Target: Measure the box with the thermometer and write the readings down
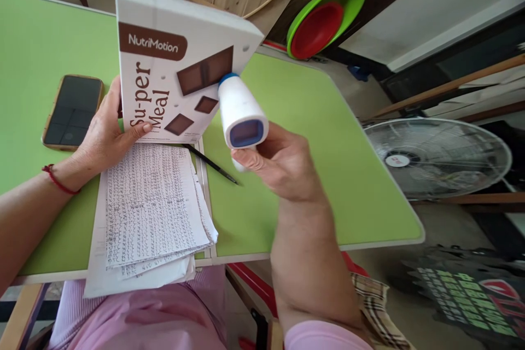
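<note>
My left hand (pixel 104 134) holds a white NutriMotion Super Meal box (pixel 172 65) upright by its lower left edge, above the green table (pixel 307 136). The box shows brown chocolate squares. My right hand (pixel 283 161) grips a white handheld device (pixel 240 112) with a blue window facing me. Its blue-ringed tip touches the front of the box near the right edge. A red cord is around my left wrist.
A stack of handwritten sheets (pixel 151 213) lies under the box, with a black pen (pixel 211 164) beside it. A dark phone (pixel 73 112) lies at left. A fan (pixel 437 156) stands at right, and green and red basins (pixel 324 19) lean behind the table.
</note>
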Motion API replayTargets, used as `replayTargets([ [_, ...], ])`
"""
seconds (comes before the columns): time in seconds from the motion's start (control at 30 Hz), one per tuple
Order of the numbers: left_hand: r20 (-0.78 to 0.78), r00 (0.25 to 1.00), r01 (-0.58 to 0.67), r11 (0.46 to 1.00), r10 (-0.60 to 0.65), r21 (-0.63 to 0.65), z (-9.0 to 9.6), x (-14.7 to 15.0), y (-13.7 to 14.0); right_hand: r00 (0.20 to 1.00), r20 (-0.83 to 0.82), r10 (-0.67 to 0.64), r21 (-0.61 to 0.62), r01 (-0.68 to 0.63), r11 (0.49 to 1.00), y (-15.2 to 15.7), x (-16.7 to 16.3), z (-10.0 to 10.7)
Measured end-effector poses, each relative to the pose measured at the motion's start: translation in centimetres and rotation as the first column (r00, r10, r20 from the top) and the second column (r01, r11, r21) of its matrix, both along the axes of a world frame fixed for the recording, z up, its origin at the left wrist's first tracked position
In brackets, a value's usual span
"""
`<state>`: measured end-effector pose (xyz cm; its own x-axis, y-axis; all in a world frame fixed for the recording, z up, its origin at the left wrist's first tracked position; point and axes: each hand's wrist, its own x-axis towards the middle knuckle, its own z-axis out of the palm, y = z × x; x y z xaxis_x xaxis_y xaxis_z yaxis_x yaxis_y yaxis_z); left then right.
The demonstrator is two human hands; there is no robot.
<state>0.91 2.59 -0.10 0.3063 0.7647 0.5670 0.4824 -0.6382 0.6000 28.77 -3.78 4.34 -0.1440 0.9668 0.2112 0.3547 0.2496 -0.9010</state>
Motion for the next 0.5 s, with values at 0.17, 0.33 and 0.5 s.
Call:
replayTargets([
  [0.17,0.007,0.999,-0.048,0.999,0.048,0.0,-0.7,-0.6,0.9,0.85,0.487,-0.198,0.094,0.175,0.98,1.5,3.5,-0.2],
  [0.33,-0.004,0.995,-0.095,0.99,0.095,-0.1,-1.1,-1.0,1.1,0.57,0.772,-0.28,0.133,0.286,0.949,3.3,4.8,-2.7],
  [0.5,-0.036,0.993,-0.115,0.991,0.113,-0.067,-1.2,-0.9,0.8,0.476,0.844,-0.248,0.091,0.329,0.94,4.1,5.3,-3.8],
])
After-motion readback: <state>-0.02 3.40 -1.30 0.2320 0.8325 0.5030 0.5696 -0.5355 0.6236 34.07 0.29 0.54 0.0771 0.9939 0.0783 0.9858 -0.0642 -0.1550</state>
